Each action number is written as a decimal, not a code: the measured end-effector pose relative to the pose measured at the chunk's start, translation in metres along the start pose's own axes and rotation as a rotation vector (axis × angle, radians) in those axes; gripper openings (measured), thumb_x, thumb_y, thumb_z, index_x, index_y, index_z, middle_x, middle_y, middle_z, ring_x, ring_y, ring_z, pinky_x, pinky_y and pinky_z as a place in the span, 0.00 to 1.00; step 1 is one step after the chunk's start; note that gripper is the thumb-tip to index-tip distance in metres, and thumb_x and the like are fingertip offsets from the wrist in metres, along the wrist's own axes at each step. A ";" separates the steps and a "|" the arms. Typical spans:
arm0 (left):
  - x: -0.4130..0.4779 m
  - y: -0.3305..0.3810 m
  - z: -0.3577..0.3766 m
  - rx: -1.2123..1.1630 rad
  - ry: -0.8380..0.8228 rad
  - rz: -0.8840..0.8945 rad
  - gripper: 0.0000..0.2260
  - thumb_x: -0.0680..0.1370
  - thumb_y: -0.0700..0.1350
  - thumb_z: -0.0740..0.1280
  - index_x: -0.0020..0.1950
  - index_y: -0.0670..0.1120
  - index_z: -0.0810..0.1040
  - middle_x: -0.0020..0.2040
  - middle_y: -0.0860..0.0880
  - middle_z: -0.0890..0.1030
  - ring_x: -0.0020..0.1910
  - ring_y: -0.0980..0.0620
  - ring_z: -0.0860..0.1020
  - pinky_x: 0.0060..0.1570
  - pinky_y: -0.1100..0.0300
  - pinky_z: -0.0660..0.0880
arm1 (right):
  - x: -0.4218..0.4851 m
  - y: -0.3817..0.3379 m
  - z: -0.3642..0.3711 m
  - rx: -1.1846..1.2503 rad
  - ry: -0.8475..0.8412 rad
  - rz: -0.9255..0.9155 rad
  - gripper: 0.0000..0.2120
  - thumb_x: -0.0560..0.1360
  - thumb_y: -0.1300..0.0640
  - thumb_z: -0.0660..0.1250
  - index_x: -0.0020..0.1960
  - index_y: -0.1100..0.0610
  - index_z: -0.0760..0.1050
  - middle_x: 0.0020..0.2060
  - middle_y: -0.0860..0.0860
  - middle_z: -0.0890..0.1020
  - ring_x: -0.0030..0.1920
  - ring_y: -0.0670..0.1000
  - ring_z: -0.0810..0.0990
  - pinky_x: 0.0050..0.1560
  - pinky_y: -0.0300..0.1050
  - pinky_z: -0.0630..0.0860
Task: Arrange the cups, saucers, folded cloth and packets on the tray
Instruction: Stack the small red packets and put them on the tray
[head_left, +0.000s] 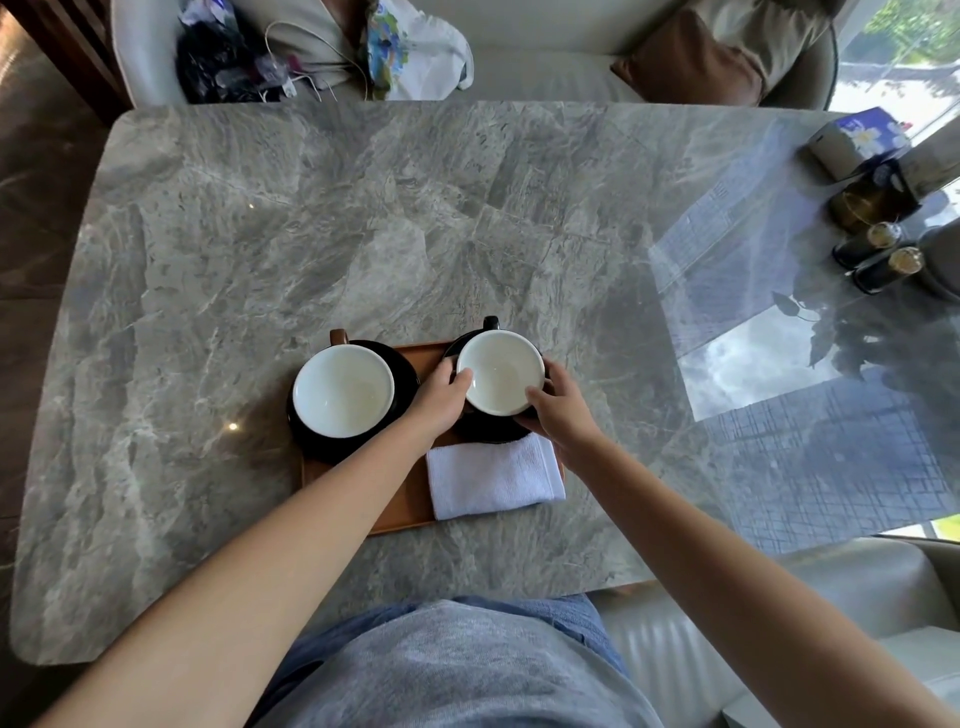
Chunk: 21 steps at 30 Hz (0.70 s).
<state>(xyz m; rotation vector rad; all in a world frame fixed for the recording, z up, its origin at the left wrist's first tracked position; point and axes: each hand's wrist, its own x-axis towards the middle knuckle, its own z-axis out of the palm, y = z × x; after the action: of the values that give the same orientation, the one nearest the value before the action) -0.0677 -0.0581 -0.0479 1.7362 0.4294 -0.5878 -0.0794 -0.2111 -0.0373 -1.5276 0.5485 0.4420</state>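
Now the left hand (441, 399) and right hand (563, 411) grip the right cup (501, 370) from both sides, over its black saucer (485, 432) on the tray (408, 501).

1. The table (260, 249) is grey veined stone, polished to a high gloss (reflections lie clear on it).
2. The tray (428, 356) looks like brown wood, smooth and matt.
3. The left cup (343, 392) and right cup (501, 371) are glazed ceramic, white and shiny inside.
4. The saucers (402, 371) are black and glossy.
5. The folded cloth (493, 475) is white terry, soft and nubby.
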 end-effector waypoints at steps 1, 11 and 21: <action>0.000 0.000 0.000 0.001 -0.001 -0.001 0.16 0.80 0.49 0.55 0.67 0.49 0.68 0.65 0.47 0.74 0.63 0.48 0.72 0.66 0.47 0.69 | 0.000 0.001 0.000 -0.015 0.001 -0.012 0.21 0.76 0.68 0.56 0.67 0.54 0.66 0.57 0.54 0.74 0.57 0.54 0.76 0.49 0.48 0.80; 0.003 -0.004 0.000 -0.018 -0.001 0.017 0.16 0.80 0.48 0.56 0.67 0.50 0.68 0.65 0.46 0.75 0.63 0.48 0.72 0.66 0.47 0.69 | 0.004 0.006 -0.001 -0.133 0.016 -0.096 0.22 0.75 0.67 0.56 0.66 0.53 0.68 0.56 0.55 0.76 0.57 0.56 0.76 0.54 0.50 0.74; -0.013 -0.003 -0.003 0.008 0.091 0.060 0.21 0.78 0.50 0.60 0.70 0.46 0.63 0.67 0.48 0.71 0.61 0.49 0.73 0.64 0.54 0.68 | -0.006 0.012 -0.011 -0.101 0.074 -0.158 0.23 0.78 0.59 0.60 0.72 0.54 0.59 0.60 0.53 0.75 0.59 0.52 0.76 0.58 0.51 0.76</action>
<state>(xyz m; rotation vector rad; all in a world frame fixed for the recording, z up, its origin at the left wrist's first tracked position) -0.0796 -0.0546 -0.0426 1.7823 0.4371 -0.4699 -0.0921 -0.2216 -0.0428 -1.6756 0.4645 0.2960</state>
